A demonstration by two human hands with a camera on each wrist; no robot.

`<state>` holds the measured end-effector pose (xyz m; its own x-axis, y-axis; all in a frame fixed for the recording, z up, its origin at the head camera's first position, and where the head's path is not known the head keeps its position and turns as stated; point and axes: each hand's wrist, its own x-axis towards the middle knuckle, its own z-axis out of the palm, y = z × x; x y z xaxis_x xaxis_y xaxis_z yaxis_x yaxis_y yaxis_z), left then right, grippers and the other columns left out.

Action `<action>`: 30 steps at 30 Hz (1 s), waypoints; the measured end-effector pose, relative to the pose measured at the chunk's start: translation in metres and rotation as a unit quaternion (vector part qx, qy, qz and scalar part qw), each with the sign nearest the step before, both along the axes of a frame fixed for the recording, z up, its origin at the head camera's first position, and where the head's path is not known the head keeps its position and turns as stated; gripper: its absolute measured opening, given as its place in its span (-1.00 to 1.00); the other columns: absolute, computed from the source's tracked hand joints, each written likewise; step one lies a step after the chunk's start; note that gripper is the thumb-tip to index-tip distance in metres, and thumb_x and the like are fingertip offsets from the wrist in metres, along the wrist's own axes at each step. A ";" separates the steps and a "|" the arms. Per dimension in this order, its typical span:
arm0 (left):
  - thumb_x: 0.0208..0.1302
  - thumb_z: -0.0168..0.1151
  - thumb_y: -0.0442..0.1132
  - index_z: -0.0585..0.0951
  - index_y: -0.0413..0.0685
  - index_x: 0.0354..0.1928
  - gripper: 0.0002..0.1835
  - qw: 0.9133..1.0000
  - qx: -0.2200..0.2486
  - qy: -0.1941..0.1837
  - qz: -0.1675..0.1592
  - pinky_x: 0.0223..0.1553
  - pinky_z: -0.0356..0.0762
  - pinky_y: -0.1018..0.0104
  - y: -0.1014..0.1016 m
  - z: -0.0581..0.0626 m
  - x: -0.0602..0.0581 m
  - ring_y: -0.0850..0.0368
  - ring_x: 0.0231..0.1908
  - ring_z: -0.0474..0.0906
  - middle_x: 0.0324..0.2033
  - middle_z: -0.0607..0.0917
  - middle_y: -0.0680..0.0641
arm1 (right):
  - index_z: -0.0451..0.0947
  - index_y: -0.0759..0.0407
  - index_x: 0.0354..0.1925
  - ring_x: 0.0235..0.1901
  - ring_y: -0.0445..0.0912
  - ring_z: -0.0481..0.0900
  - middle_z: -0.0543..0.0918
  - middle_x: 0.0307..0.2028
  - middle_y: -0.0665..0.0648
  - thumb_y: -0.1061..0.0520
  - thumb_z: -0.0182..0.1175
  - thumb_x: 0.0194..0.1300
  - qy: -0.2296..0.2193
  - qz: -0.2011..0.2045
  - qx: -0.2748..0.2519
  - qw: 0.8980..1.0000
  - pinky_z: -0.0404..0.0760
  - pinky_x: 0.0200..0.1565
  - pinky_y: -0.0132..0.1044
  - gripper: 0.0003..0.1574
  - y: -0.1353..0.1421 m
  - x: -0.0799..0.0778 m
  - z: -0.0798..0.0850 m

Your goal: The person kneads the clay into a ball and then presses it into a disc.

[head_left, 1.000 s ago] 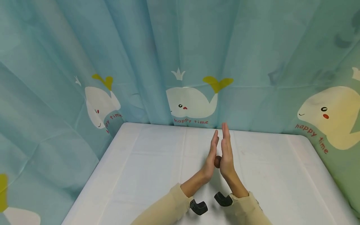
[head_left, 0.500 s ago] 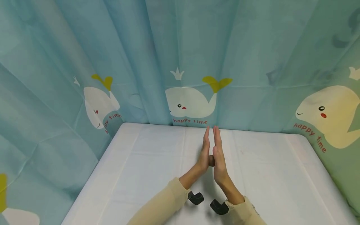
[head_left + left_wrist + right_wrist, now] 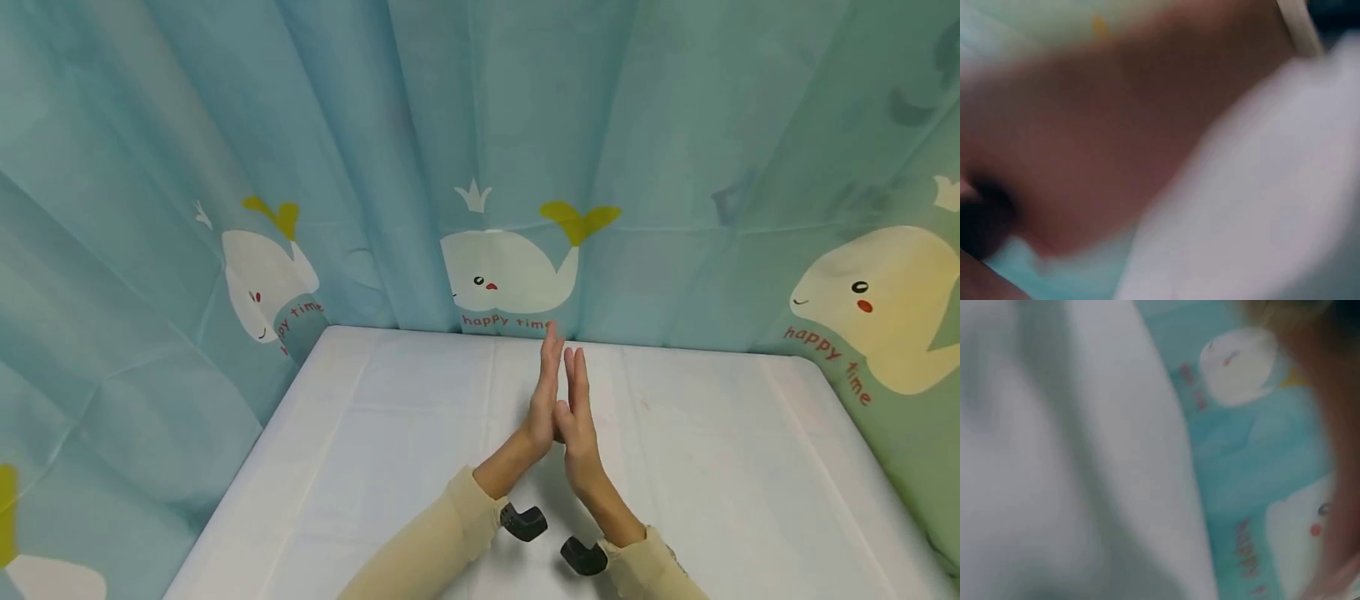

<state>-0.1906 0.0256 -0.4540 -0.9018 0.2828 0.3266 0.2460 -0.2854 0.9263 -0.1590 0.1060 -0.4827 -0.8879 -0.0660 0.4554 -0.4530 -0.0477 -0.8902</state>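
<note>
Left hand (image 3: pixel 543 402) slid past right hand (image 3: pixel 578 427), fingers straight; ball (image 3: pixel 984 222) plainer, left wrist view.

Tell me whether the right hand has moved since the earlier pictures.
Yes: the right hand has moved left and backward, judged against the middle printed whale in the head view.

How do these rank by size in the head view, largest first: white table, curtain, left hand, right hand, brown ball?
1. Curtain
2. White table
3. Left hand and right hand: too alike to rank
4. Brown ball: mostly hidden between the palms, only a sliver shows
</note>
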 end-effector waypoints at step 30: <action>0.63 -0.70 0.20 -0.26 0.03 0.66 -0.28 0.997 -0.038 0.056 -0.028 0.55 -0.37 -0.02 0.003 0.008 0.017 0.18 0.60 -0.34 0.64 -0.22 0.05 | -0.32 -0.28 0.66 0.59 -0.17 -0.19 -0.20 0.64 -0.10 -0.15 -0.62 0.68 -0.066 -0.027 -0.032 0.997 0.08 0.43 -0.23 -0.31 0.011 -0.010 -0.006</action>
<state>-0.1735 0.0290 -0.4456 -0.8429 0.3599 0.4000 0.3350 -0.2308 0.9135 -0.1688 0.1172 -0.4885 -0.9421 0.0093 0.3351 -0.3347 -0.0859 -0.9384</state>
